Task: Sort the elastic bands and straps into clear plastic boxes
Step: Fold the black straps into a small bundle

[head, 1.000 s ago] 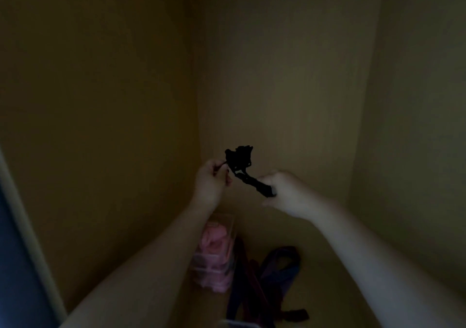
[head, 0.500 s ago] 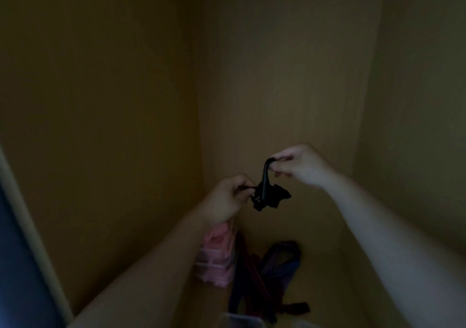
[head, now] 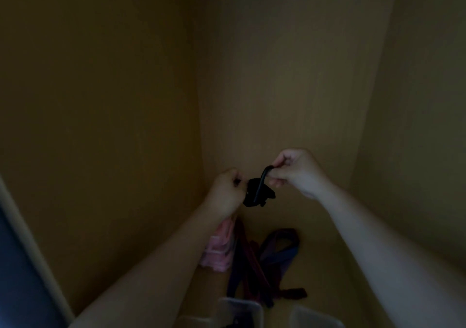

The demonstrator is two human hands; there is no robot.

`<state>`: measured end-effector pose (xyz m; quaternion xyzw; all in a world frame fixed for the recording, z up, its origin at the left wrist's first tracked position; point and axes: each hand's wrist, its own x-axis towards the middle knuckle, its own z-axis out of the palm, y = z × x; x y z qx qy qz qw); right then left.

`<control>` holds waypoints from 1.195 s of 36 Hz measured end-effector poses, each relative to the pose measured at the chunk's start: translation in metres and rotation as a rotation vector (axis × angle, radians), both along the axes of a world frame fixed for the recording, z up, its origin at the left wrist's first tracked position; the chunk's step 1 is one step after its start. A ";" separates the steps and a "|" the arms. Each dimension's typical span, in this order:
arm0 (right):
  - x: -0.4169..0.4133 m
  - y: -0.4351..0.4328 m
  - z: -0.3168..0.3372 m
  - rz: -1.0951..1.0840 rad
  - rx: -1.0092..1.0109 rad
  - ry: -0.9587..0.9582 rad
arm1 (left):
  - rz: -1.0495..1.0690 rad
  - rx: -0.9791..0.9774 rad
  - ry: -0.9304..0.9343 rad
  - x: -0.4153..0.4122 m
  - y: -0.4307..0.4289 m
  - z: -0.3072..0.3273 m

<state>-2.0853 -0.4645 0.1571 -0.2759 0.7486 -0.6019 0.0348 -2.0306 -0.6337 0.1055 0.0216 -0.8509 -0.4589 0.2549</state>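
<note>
I see the left hand (head: 228, 191) curled tight on the black strap tangle (head: 257, 194), held mid-air above the clear boxes (head: 242, 307), while the right hand (head: 295, 171), higher than a second ago, pinches its loose end, so I judge the untangling is under way and this one is not yet boxed.

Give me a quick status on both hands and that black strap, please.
Left grip pinching the black strap bundle, right grip pinching its loop from above. Bundle in mid-air over the loose straps. Path down to the clear boxes looks open.
</note>
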 end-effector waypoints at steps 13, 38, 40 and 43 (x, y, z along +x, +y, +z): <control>0.007 -0.009 -0.012 -0.031 0.045 0.022 | -0.035 0.171 0.045 0.003 0.010 0.009; -0.001 -0.017 -0.033 -0.065 -0.155 -0.117 | -0.184 0.222 0.228 0.009 0.014 -0.007; 0.000 -0.016 -0.037 -0.053 -0.100 -0.100 | -0.188 0.236 0.233 0.010 0.015 -0.008; 0.004 -0.016 -0.042 -0.005 -0.073 -0.067 | -0.196 0.284 0.244 0.011 0.016 -0.009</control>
